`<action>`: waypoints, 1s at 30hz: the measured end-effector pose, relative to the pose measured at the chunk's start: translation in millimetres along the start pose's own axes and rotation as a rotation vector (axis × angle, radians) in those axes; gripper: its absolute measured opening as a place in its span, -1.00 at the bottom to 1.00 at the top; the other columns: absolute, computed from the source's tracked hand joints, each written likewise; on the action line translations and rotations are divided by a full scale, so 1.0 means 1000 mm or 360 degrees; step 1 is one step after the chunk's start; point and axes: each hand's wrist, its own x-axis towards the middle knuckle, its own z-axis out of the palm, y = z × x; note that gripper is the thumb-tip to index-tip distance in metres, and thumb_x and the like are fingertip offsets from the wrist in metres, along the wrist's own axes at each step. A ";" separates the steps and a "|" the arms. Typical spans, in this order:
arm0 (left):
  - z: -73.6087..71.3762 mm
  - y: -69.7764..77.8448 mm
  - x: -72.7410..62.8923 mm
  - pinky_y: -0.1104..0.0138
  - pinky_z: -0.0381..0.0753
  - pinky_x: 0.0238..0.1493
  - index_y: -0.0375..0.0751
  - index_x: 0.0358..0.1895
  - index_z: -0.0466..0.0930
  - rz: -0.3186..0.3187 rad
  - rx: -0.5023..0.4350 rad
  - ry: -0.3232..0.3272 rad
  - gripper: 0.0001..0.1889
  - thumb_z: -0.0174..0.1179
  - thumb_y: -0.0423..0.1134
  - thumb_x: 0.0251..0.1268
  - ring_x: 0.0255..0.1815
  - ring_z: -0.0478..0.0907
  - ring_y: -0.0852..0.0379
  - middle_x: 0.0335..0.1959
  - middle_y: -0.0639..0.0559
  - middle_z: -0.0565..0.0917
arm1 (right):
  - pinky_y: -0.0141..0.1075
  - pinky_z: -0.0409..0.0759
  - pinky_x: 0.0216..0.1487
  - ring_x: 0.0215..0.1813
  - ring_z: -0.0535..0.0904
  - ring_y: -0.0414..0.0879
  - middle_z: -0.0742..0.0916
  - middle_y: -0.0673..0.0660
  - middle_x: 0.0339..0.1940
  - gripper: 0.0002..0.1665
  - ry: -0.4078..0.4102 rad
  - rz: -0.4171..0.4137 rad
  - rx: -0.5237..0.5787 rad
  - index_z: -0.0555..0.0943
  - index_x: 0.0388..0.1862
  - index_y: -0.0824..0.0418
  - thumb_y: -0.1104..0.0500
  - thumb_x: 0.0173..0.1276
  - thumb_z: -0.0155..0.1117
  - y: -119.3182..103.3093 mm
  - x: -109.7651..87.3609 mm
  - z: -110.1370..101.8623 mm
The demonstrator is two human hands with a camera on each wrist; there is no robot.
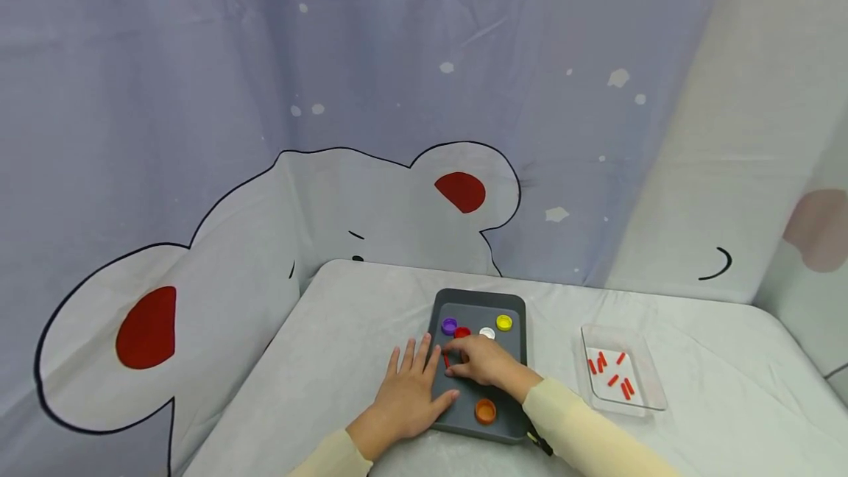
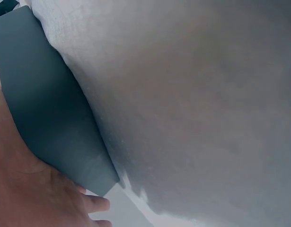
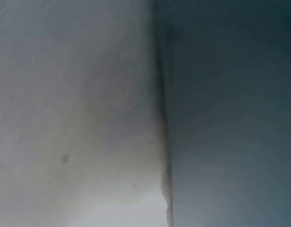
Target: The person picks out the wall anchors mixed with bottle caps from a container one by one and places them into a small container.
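Observation:
My right hand is over the dark grey tray, pinching a small red stick between thumb and fingers. Fingers spread straight, my left hand rests along the tray's left edge. In the left wrist view that hand lies against the tray's side wall. At the tray's far end sit a purple ring-like cap, a red one, a white one and a yellow one. An orange cap lies near the front. The right wrist view shows only tray wall and cloth.
To the right of the tray stands a clear plastic box with several red sticks inside. A black strap-like piece shows by the right forearm. White cloth covers the table, and a printed curtain hangs behind it.

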 end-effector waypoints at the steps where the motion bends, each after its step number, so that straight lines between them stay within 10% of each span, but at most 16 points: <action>1: 0.000 0.000 0.000 -0.25 -0.13 0.53 -0.18 0.61 0.13 0.0003 0.0000 0.0001 -0.09 -0.17 0.44 0.45 0.64 -0.06 -0.30 0.66 -0.17 0.01 | -0.38 0.37 -0.49 -0.55 0.39 -0.27 0.53 -0.11 -0.60 -0.59 0.0006 -0.0004 -0.0005 0.72 0.06 0.11 0.00 0.27 0.52 0.000 0.000 0.000; 30: 0.003 -0.002 0.003 -0.24 -0.15 0.54 -0.15 0.62 0.08 -0.0005 0.0024 -0.0021 -0.07 -0.21 0.46 0.44 0.65 -0.11 -0.27 0.67 -0.14 -0.05 | -0.36 0.43 -0.51 -0.56 0.41 -0.26 0.54 -0.13 -0.63 -0.73 0.0070 -0.0039 -0.0174 0.69 -0.08 0.14 0.14 0.25 0.47 -0.006 -0.005 -0.001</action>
